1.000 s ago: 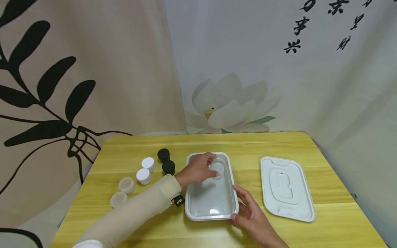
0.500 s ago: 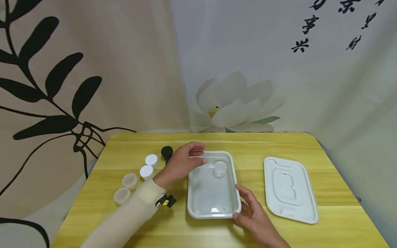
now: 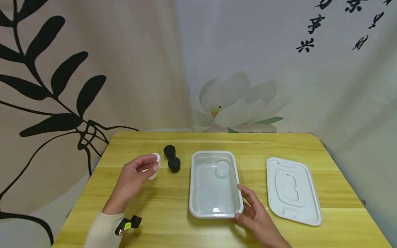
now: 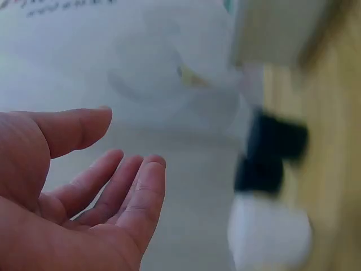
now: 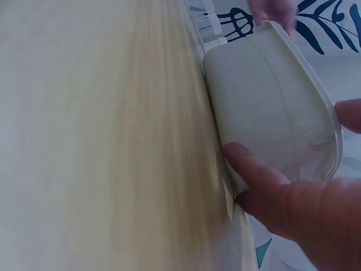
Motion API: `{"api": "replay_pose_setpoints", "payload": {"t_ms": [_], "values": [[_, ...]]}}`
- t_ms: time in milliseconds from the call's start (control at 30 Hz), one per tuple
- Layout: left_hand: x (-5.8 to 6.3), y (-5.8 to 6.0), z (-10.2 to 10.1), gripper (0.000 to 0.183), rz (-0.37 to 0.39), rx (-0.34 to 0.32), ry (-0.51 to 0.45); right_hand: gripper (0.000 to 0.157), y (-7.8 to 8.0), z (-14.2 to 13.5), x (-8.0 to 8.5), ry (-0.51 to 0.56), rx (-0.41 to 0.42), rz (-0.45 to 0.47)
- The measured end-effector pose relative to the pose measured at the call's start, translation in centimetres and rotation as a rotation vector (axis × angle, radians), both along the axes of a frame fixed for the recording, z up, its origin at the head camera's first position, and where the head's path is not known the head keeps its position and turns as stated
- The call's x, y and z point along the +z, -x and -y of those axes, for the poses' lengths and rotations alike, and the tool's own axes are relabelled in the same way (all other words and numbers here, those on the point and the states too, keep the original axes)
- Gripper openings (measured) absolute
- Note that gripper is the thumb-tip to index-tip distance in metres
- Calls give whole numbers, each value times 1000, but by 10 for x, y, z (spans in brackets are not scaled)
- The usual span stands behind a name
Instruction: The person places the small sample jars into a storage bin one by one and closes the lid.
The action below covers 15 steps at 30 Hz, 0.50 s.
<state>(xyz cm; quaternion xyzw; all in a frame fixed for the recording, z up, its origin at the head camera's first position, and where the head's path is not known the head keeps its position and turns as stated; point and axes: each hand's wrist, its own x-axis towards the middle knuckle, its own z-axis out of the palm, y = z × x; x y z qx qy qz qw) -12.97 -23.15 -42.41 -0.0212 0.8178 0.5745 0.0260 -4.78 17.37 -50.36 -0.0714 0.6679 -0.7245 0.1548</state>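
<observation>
My left hand [image 3: 131, 177] hovers over the left of the table, its thumb and fingertips close to a white round jar [image 3: 158, 159]. In the left wrist view a gap shows between thumb and fingers, with nothing held. A second white jar [image 3: 153, 177] is partly covered by that hand. Two black round jars [image 3: 169, 151] stand just beyond. My right hand [image 3: 255, 217] grips the near right corner of a white plastic container [image 3: 192, 186], thumb at the rim, fingers along the wall. Inside it, toward the back, sits one small translucent jar [image 3: 222, 169].
A flat white lid [image 3: 294, 191] lies on the wooden table [image 3: 173, 227] to the right of the container. A printed curtain [image 3: 149, 69] hangs behind the table's back edge. Two translucent jars seen earlier are hidden behind my left hand and arm.
My left hand has let go of the translucent jar inside the container and moved left to the white jars. My right hand stays at the container's corner. The head view has shifted slightly.
</observation>
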Motion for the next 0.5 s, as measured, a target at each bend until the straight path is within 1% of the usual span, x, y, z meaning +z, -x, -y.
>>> {"api": "replay_pose_setpoints", "payload": {"t_ms": [133,267,333,400,500], "values": [[-13,-22,29,48,18,157,60,82,0,0,1,-13,-6,-7],[-28,-38,49,47,54,303,75,83,0,0,2,-25,-8,-10],[-34,-44,56,48,80,348,71,83,0,1,2,-30,-9,-8],[-39,-48,61,51,110,371,66,83,0,1,2,-31,-11,-5],[-42,-53,66,54,157,417,44,82,0,0,3,-39,-13,-9]]}}
